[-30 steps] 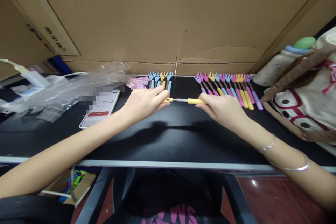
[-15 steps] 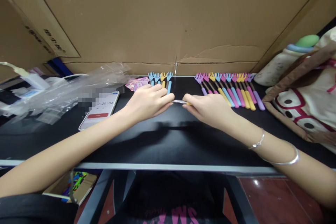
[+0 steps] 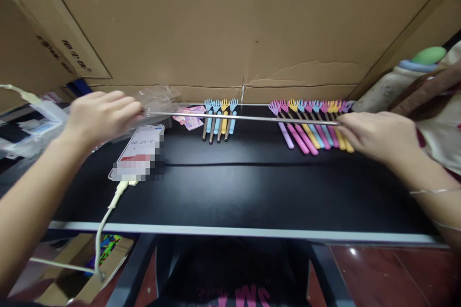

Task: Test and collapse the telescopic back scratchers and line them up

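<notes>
A telescopic back scratcher (image 3: 245, 118) is stretched out level above the black table, its thin metal rod drawn long. My left hand (image 3: 104, 116) is closed around one end at the left, and my right hand (image 3: 376, 133) grips the other end at the right. Both ends are hidden inside my fists. Behind the rod lie a few blue and yellow back scratchers (image 3: 233, 123) with claw-shaped heads towards the cardboard. A longer row of purple, pink, yellow and blue back scratchers (image 3: 296, 139) lies to the right, close to my right hand.
A phone (image 3: 139, 146) showing a timer lies left with a charging cable (image 3: 104, 220). Clear plastic bags (image 3: 158, 100) and pink printed cards (image 3: 189, 117) are behind it. A cardboard wall (image 3: 216, 24) closes off the back. A bottle (image 3: 382, 84) leans at right; an open box (image 3: 82, 268) sits below.
My hands have moved far apart, left and right, from near the middle. The rod between them has gone from a short piece to a long one. The phone's cable has come into view.
</notes>
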`<state>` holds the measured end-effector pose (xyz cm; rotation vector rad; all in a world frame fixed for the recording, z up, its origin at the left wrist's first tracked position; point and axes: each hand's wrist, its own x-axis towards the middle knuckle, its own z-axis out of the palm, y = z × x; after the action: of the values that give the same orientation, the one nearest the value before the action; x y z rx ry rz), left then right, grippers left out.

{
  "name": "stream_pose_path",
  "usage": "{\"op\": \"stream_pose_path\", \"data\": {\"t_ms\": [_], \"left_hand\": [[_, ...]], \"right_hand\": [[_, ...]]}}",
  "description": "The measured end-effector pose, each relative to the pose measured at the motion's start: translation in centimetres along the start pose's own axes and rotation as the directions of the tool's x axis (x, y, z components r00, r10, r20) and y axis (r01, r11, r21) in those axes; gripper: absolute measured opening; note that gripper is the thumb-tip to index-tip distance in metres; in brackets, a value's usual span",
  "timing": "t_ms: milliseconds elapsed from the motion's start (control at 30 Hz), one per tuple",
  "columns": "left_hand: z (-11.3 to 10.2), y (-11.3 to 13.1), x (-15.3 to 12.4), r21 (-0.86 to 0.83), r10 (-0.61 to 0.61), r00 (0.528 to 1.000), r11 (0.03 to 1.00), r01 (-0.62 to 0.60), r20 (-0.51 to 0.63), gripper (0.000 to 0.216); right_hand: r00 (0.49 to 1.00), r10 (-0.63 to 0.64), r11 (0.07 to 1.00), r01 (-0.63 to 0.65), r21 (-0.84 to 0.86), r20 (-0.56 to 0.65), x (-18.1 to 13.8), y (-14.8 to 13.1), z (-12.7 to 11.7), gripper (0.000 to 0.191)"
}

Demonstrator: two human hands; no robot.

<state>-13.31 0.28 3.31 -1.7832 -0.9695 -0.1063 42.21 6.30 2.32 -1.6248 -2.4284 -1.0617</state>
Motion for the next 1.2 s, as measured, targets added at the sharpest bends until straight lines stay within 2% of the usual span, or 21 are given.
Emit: {"op": "stream_pose_path", "data": {"t_ms": [67,167,300,433,600,700,767,867,933,967,1067,1200], "left_hand": [[0.7,-1.0,-2.2,0.03,0.017,1.0,0.999,-0.017,0.008,0.035],[0.8,-1.4,-3.8,0.057,0.058,0.998,0.997,-0.058,0.0,0.035],[0.4,-1.2,-3.8,0.065,0.036,0.999,0.997,-0.037,0.007,0.034],[0.9,-0.6,-3.5,0.033,0.026,0.993,0.999,-0.03,0.113,0.038],[1.6,0.7,-4.0,-0.041,-0.031,0.98,0.998,0.039,0.195,0.035],[1.7,0.7,-4.6,-0.09,-0.05,0.983,0.994,0.066,0.175,0.031],[1.5,0.5,-4.7,-0.152,-0.039,0.988,0.987,0.061,0.147,0.028],[0.7,1.4,-3.5,-0.233,-0.051,0.996,0.97,0.067,0.077,0.026],[-0.2,3.4,-1.4,-0.26,-0.031,0.999,0.965,0.041,0.04,0.025],[-0.8,4.6,-0.1,-0.286,-0.002,0.999,0.958,0.011,0.034,0.025],[-2.7,8.7,4.2,-0.422,0.095,0.996,0.902,-0.085,0.001,0.031],[-4.7,12.0,8.1,-0.485,0.061,0.998,0.872,-0.069,-0.033,0.025]], "right_hand": [[0.999,0.012,1.0,-0.011,-0.021,0.042,-0.8,1.8,1.4,0.029],[0.999,-0.009,0.999,0.011,-0.044,0.046,-1.8,2.7,2.4,0.031],[0.998,-0.023,0.999,0.021,-0.032,-0.062,-2.1,2.8,3.0,0.039],[0.996,-0.048,0.998,0.05,0.035,-0.075,-2.0,3.1,3.8,0.046],[0.998,-0.059,0.994,0.061,0.09,-0.023,-2.0,2.8,3.1,0.042],[0.999,-0.03,0.993,0.025,0.111,0.044,-2.0,2.7,2.3,0.032],[0.998,-0.031,0.992,0.025,0.127,0.047,-2.0,2.4,1.9,0.029],[0.994,-0.096,0.975,0.106,0.194,-0.06,-1.7,0.3,0.8,0.03],[0.976,-0.166,0.951,0.196,0.239,-0.14,-1.2,-2.5,-0.8,0.032],[0.966,-0.224,0.934,0.25,0.255,-0.125,-0.8,-4.2,-1.8,0.032],[0.944,-0.284,0.913,0.32,0.252,-0.168,0.6,-9.2,-4.7,0.032],[0.941,-0.288,0.921,0.322,0.218,-0.177,2.1,-13.1,-6.7,0.032]]}}
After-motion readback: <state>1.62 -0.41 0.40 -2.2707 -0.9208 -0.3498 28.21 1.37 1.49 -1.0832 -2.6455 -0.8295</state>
